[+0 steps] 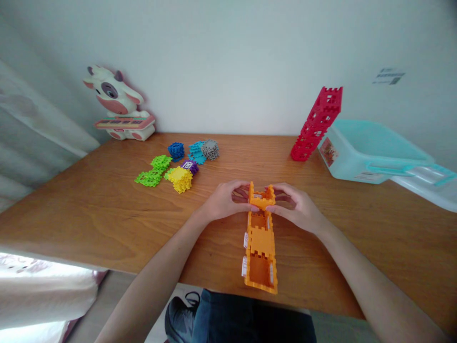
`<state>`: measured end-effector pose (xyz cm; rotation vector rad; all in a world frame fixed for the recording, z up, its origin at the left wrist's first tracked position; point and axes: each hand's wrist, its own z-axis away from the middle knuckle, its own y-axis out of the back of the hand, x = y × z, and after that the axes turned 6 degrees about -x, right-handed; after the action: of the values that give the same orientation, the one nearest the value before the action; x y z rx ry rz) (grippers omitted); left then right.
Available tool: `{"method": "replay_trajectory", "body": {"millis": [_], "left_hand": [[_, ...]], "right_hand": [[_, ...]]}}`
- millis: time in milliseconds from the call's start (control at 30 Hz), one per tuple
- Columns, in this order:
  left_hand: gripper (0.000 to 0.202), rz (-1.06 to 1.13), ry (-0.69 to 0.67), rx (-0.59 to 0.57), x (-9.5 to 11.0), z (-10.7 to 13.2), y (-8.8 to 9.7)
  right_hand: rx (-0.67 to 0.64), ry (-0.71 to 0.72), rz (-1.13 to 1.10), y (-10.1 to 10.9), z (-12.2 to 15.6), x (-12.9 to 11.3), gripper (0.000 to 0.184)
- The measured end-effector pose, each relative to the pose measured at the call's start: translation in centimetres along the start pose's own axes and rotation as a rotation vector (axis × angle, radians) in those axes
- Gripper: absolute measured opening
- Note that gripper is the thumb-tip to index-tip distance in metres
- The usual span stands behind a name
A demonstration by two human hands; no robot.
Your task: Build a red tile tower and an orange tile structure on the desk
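An orange structure of interlocking toy building panels (262, 242) lies lengthwise on the table, its near end close to the front edge. Small white window pieces stick out along its left side. At its far end, my left hand (228, 200) grips the left side between thumb and fingers. Opposite it, my right hand (298, 206) pinches the right side of that same end section. Both thumbs rest on the orange panels near each other; some fingertips are hidden behind the section.
Stacks of green (150, 177), yellow (181, 179), purple (191, 166), blue (176, 151), light blue (196, 152) and grey panels (210, 149) sit left on the wooden table (107, 209). A red tower (316, 126) stands beside a turquoise bin (360, 164). A cow toy keyboard (123, 107) is back left.
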<state>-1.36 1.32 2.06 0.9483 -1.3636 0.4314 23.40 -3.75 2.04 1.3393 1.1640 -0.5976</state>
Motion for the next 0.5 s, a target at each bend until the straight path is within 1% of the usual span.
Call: {"method": "replay_trajectory", "body": {"millis": [100,233,367,500], "left_hand": [[0.068,0.002,0.001,-0.034,0.03,0.15,0.22],[0.060,-0.035,-0.058,-0.041,0.19,0.23,0.49],[0.051,-0.053,-0.144,-0.084,0.04,0.06,0.59],[0.051,-0.039,-0.166,-0.106,-0.22,-0.14,0.67]], "right_hand": [[-0.026,-0.036,-0.012,0.24,0.17,0.20,0.054],[-0.025,-0.042,-0.009,0.34,0.33,0.45,0.066],[0.006,-0.017,-0.061,0.00,0.12,0.56,0.058],[0.004,-0.019,-0.164,-0.22,-0.08,0.57,0.056]]}}
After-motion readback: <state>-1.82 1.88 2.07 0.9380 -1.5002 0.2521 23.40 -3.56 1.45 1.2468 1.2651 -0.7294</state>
